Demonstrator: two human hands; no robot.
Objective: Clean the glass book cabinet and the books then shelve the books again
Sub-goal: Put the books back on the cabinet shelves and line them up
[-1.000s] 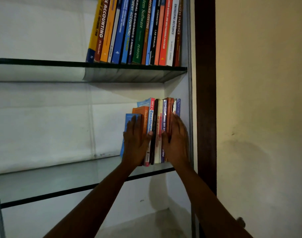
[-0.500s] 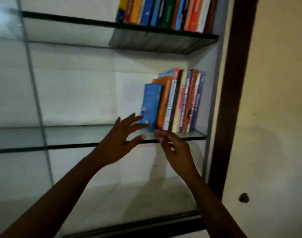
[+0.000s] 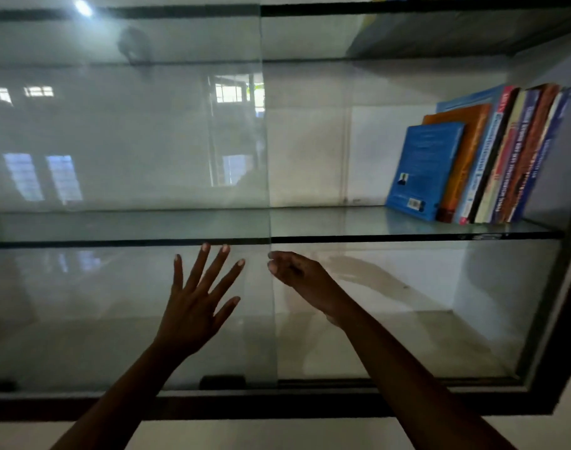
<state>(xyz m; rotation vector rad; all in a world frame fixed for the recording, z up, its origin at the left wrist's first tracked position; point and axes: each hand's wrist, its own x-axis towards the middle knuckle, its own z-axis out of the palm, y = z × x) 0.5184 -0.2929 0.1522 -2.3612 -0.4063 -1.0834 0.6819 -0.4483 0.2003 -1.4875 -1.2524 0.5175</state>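
On book spines (image 3: 502,157), mostly blurred lettering.

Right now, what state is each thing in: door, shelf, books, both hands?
Clear sliding glass door: covers the left half; right half open.
Middle glass shelf: carries books at its right end.
Row of coloured paperback books: standing together, shelved.
Left hand: fingers spread straight, empty, at the door.
Right hand: loosely curled, empty, by the door's edge.
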